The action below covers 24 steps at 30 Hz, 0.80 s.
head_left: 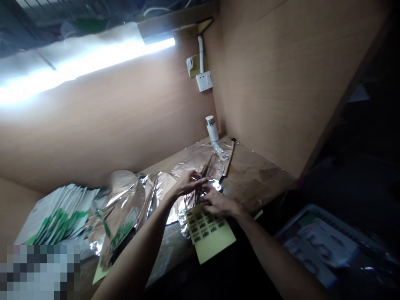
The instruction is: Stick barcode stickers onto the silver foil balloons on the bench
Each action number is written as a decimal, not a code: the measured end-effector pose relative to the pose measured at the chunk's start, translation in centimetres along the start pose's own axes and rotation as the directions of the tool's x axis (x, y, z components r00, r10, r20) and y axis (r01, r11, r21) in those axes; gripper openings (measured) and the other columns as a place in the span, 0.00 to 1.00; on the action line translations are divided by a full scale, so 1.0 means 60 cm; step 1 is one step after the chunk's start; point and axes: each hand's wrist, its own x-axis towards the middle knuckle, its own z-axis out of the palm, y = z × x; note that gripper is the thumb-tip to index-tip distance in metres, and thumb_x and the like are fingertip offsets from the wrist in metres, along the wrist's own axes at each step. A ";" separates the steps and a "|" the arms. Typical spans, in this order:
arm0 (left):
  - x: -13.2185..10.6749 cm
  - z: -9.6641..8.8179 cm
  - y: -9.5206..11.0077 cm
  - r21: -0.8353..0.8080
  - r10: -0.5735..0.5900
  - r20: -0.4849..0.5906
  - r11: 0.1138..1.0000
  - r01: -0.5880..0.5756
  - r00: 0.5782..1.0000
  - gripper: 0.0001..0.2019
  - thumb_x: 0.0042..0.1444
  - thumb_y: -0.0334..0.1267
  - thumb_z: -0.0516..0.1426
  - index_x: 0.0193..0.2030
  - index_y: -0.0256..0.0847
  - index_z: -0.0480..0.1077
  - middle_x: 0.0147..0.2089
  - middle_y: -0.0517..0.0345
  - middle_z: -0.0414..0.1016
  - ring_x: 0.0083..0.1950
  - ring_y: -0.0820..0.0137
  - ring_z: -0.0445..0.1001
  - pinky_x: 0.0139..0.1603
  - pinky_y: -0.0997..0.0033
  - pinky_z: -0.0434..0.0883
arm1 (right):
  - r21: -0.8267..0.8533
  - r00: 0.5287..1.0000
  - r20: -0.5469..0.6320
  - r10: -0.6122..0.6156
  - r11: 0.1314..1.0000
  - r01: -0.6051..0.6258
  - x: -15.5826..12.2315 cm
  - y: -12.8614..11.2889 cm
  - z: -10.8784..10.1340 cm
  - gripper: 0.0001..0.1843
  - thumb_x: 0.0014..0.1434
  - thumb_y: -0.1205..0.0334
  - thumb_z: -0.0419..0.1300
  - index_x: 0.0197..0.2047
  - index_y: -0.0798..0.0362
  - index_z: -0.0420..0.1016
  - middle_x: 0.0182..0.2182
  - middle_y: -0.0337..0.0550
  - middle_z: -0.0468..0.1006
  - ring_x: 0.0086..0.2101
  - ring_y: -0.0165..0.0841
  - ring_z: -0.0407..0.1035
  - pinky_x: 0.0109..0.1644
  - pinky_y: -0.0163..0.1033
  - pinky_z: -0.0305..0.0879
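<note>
My left hand [186,183] and my right hand [219,202] meet over the table, fingers bent toward each other. Between them are dark, thin shapes too blurred to name, and each hand's fingers look closed on something I cannot make out. Just under my right hand, a yellow sheet of dark labels [204,228] hangs over the table's front edge. Crumpled shiny clear plastic [165,181] spreads beneath and left of my hands. Beyond them, a thin stick-like tool [229,160] with a dark end lies on the table, beside a bright shiny patch.
A white bottle with a metal cap [212,130] stands in the back corner, below a wall socket [204,81]. Stacked white-and-green packets [59,212] lie at the left. A tray [318,246] with packaged items sits low at the right. Wooden panels [271,71] enclose the table.
</note>
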 end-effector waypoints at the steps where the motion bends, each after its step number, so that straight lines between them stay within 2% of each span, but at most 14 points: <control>1: 0.011 0.001 0.012 0.060 -0.015 -0.025 0.998 0.017 1.000 0.21 0.48 0.52 0.65 0.36 0.35 0.73 0.32 0.53 0.73 0.32 0.68 0.67 0.31 0.73 0.60 | -0.023 1.000 0.008 -0.010 1.000 0.010 0.004 0.002 0.003 0.04 0.57 0.67 0.64 0.32 0.55 0.80 0.59 0.50 0.69 0.62 0.43 0.61 0.65 0.45 0.60; 4: 0.044 0.004 0.032 0.157 -0.080 -0.072 0.984 0.090 0.994 0.14 0.42 0.41 0.68 0.20 0.36 0.68 0.21 0.57 0.65 0.27 0.70 0.63 0.29 0.70 0.56 | -0.037 1.000 -0.007 -0.026 0.999 0.026 0.001 0.001 0.006 0.05 0.58 0.66 0.64 0.30 0.55 0.80 0.61 0.50 0.68 0.60 0.43 0.63 0.64 0.46 0.62; 6: 0.058 0.001 0.029 0.125 -0.118 -0.070 0.984 0.126 0.991 0.16 0.43 0.40 0.66 0.17 0.36 0.66 0.18 0.59 0.61 0.25 0.72 0.61 0.28 0.70 0.54 | -0.003 0.999 -0.006 -0.047 0.999 0.047 -0.009 -0.005 0.003 0.05 0.58 0.66 0.64 0.32 0.56 0.80 0.64 0.50 0.65 0.60 0.43 0.64 0.65 0.45 0.62; 10: 0.058 -0.006 0.009 0.034 -0.190 -0.106 0.980 0.194 0.976 0.22 0.42 0.53 0.67 0.22 0.34 0.69 0.19 0.62 0.60 0.23 0.75 0.58 0.25 0.72 0.52 | 0.066 0.999 0.015 -0.039 0.997 0.038 -0.031 -0.016 -0.022 0.07 0.61 0.64 0.62 0.34 0.56 0.80 0.67 0.52 0.63 0.63 0.44 0.63 0.66 0.46 0.61; 13: 0.049 -0.002 0.006 -0.005 -0.189 -0.127 0.982 0.190 0.974 0.26 0.41 0.59 0.66 0.26 0.33 0.71 0.21 0.62 0.61 0.24 0.75 0.58 0.25 0.74 0.52 | 0.019 0.996 -0.075 -0.056 0.998 0.058 -0.022 -0.007 -0.057 0.08 0.61 0.62 0.63 0.32 0.56 0.79 0.70 0.50 0.57 0.68 0.46 0.54 0.71 0.50 0.53; 14: 0.048 0.003 0.008 -0.006 -0.180 -0.116 0.984 0.180 0.977 0.26 0.42 0.59 0.66 0.27 0.33 0.71 0.22 0.61 0.62 0.24 0.75 0.58 0.25 0.74 0.53 | 0.010 0.993 -0.094 -0.073 0.997 0.074 -0.012 0.001 -0.069 0.08 0.61 0.62 0.63 0.31 0.56 0.78 0.71 0.48 0.55 0.68 0.46 0.55 0.71 0.49 0.53; 16: 0.050 0.014 0.014 0.012 -0.163 -0.080 0.986 0.164 0.983 0.27 0.41 0.59 0.66 0.28 0.32 0.73 0.23 0.61 0.63 0.25 0.75 0.60 0.25 0.75 0.55 | 0.023 0.993 -0.069 -0.098 0.995 0.100 0.015 0.021 -0.091 0.08 0.59 0.64 0.63 0.28 0.56 0.77 0.71 0.47 0.56 0.64 0.44 0.61 0.67 0.45 0.58; 19: 0.060 0.018 0.016 0.068 -0.154 -0.060 0.985 0.158 0.986 0.28 0.39 0.61 0.67 0.26 0.32 0.72 0.22 0.61 0.63 0.25 0.75 0.60 0.25 0.75 0.55 | 0.043 0.996 0.018 -0.093 0.995 0.092 0.052 0.054 -0.106 0.06 0.58 0.68 0.61 0.29 0.56 0.76 0.65 0.48 0.67 0.55 0.39 0.71 0.57 0.38 0.66; 21: 0.062 -0.007 0.004 0.110 -0.173 -0.103 0.977 0.184 0.980 0.29 0.41 0.64 0.65 0.24 0.33 0.71 0.21 0.61 0.62 0.24 0.75 0.60 0.25 0.75 0.55 | 0.017 0.997 0.026 -0.066 0.998 0.066 0.062 0.071 -0.103 0.06 0.58 0.69 0.59 0.29 0.57 0.76 0.56 0.50 0.76 0.49 0.37 0.73 0.53 0.37 0.67; 22: 0.058 -0.033 -0.007 0.132 -0.192 -0.143 0.969 0.211 0.971 0.30 0.44 0.66 0.63 0.25 0.34 0.71 0.22 0.61 0.63 0.25 0.74 0.61 0.25 0.75 0.56 | 0.002 0.998 0.026 -0.049 0.999 0.049 0.062 0.077 -0.099 0.07 0.58 0.69 0.59 0.29 0.57 0.75 0.51 0.51 0.78 0.45 0.37 0.74 0.51 0.37 0.66; 24: 0.033 -0.109 -0.042 0.176 -0.247 -0.262 0.938 0.298 0.933 0.31 0.49 0.67 0.58 0.28 0.34 0.72 0.24 0.58 0.67 0.27 0.70 0.66 0.28 0.74 0.60 | -0.021 0.999 0.041 -0.011 1.000 0.012 0.057 0.086 -0.092 0.08 0.59 0.69 0.58 0.28 0.58 0.74 0.44 0.52 0.79 0.40 0.35 0.72 0.48 0.37 0.66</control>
